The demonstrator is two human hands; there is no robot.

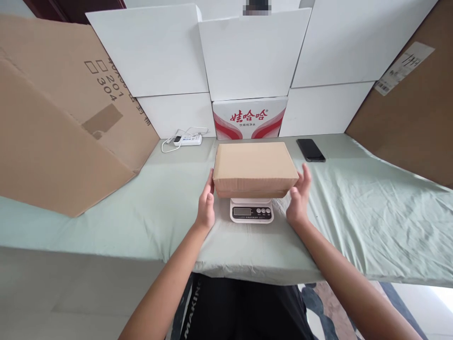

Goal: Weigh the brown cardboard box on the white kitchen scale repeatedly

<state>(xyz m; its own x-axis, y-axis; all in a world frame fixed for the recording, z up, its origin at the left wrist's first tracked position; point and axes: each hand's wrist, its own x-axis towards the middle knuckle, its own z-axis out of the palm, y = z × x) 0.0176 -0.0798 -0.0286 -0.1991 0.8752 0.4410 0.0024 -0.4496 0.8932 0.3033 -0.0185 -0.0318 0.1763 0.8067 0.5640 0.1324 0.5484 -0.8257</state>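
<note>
A flat brown cardboard box point(253, 165) rests on a small white kitchen scale point(251, 210), whose display and buttons face me. My left hand point(206, 204) is at the box's left front corner, fingers extended and touching its side. My right hand point(299, 197) is at the right front corner, fingers spread and just beside the box's edge. Neither hand grips the box; both flank it with open palms.
The table carries a pale green cloth point(354, 212). A black phone point(310, 149) lies at the back right, a white power strip point(187, 140) with cord at the back left. White boxes point(247, 56), a red-printed carton point(249, 118) and large brown cardboard sheets point(53, 132) line the back and sides.
</note>
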